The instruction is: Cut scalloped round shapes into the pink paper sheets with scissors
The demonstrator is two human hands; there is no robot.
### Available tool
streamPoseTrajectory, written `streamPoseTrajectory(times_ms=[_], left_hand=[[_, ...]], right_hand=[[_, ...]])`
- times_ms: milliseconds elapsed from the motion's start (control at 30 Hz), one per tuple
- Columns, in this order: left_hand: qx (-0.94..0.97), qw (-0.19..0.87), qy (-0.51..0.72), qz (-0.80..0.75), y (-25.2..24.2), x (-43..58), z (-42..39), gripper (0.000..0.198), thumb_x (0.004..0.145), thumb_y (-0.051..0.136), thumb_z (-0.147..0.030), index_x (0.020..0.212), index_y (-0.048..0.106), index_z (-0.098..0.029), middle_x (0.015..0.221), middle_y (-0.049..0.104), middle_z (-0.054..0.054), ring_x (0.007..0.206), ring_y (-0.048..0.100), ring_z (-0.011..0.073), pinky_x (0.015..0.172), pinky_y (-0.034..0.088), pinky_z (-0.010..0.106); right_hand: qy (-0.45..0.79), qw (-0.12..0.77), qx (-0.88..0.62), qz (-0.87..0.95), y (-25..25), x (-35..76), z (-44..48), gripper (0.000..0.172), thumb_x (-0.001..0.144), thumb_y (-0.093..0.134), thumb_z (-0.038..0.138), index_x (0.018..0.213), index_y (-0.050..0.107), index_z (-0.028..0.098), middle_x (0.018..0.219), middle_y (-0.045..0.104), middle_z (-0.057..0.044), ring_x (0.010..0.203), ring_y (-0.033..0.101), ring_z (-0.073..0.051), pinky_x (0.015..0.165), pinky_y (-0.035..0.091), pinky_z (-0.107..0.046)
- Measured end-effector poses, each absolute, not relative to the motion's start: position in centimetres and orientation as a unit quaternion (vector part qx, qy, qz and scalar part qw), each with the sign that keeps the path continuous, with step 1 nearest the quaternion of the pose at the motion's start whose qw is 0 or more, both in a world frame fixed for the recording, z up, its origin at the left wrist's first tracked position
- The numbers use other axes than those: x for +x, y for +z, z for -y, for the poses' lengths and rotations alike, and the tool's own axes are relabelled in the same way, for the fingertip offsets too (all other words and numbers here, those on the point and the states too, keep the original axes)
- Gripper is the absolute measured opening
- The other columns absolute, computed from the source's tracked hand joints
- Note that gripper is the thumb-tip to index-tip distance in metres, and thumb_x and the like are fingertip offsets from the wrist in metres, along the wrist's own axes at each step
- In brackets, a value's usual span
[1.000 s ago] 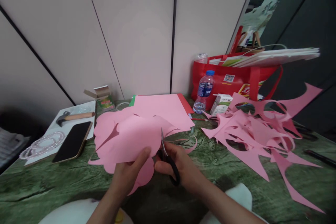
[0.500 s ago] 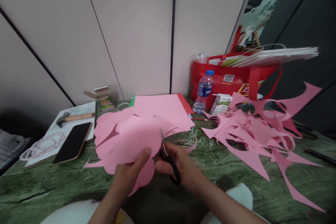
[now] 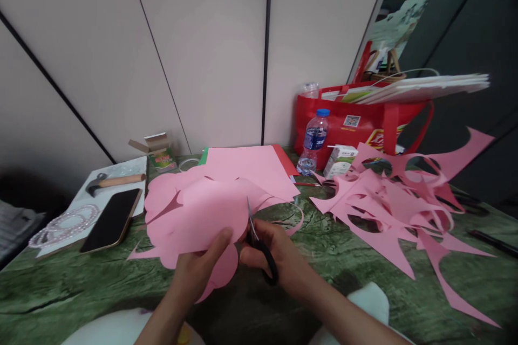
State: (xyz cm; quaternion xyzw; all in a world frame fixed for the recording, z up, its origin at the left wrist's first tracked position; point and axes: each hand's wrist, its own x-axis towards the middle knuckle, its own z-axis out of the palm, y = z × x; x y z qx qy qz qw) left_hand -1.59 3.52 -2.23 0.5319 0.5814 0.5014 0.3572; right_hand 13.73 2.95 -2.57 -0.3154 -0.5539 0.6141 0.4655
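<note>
My left hand (image 3: 204, 261) pinches a sheet of pink paper (image 3: 210, 207), thumb on top and the other fingers hidden beneath. The sheet's right side is cut to a rounded edge. In my right hand (image 3: 277, 250) are scissors (image 3: 265, 256) with black handles, their blades pointing up along that edge. The blades look nearly closed. Several rounded pink paper cutouts (image 3: 162, 188) lie under and around the held sheet. Behind it rests a stack of pink sheets (image 3: 246, 159), with red and green paper showing at its sides.
Pink paper offcuts (image 3: 388, 199) are heaped on the right, before a red bag (image 3: 364, 124), a water bottle (image 3: 314, 140) and a small carton (image 3: 340, 160). On the left are a phone (image 3: 111, 221), a hammer (image 3: 117, 180), a bead string (image 3: 67, 223) and a small opened box (image 3: 162, 156).
Hardly anything differs. The view has shifted very slightly; both hands, the scissors and the pink paper keep nearly the same positions.
</note>
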Motion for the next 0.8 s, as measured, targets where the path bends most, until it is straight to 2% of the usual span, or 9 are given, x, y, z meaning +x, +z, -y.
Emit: streamPoseTrajectory(times_ms=[167, 300, 667, 800], left_hand=[[0.522, 0.353, 0.499, -0.595, -2.3, -1.67, -3.35, 0.041, 0.06, 0.073, -0.04, 0.092, 0.068, -0.016, 0.09, 0.071, 0.01, 0.091, 0.063, 0.0274, 0.082, 0.05, 0.036], [0.521, 0.366, 0.5, -0.587, -2.42, -1.73, -3.33, 0.042, 0.062, 0.071, -0.043, 0.093, 0.067, -0.015, 0.092, 0.071, 0.01, 0.092, 0.063, 0.0274, 0.083, 0.05, 0.037], [0.516, 0.355, 0.511, -0.588, -2.3, -1.73, -3.39, 0.044, 0.061, 0.072, -0.041, 0.096, 0.066, -0.016, 0.086, 0.071, 0.009, 0.087, 0.064, 0.0272, 0.079, 0.052, 0.036], [0.515, 0.364, 0.521, -0.575, -2.28, -1.69, -3.55, 0.048, 0.058, 0.074, -0.041, 0.098, 0.065, -0.015, 0.084, 0.072, 0.008, 0.086, 0.065, 0.0272, 0.077, 0.052, 0.036]], right_hand=[[0.616, 0.474, -0.306, 0.55, -2.08, 13.67, -2.91, 0.038, 0.064, 0.07, 0.048, 0.069, 0.048, 0.018, 0.061, 0.037, 0.006, 0.054, 0.03, -0.009, 0.051, 0.026, -0.023], [0.611, 0.467, -0.319, 0.554, -2.02, 13.68, -2.96, 0.038, 0.063, 0.07, 0.048, 0.068, 0.047, 0.018, 0.06, 0.037, 0.006, 0.054, 0.03, -0.009, 0.05, 0.025, -0.023], [0.62, 0.457, -0.331, 0.545, -2.74, 13.63, -2.94, 0.03, 0.066, 0.069, 0.04, 0.073, 0.051, 0.017, 0.058, 0.038, 0.006, 0.051, 0.029, -0.008, 0.047, 0.022, -0.022], [0.605, 0.454, -0.35, 0.553, -2.71, 13.68, -2.94, 0.025, 0.066, 0.066, 0.036, 0.071, 0.05, 0.018, 0.056, 0.04, 0.006, 0.05, 0.031, -0.008, 0.046, 0.024, -0.022]])
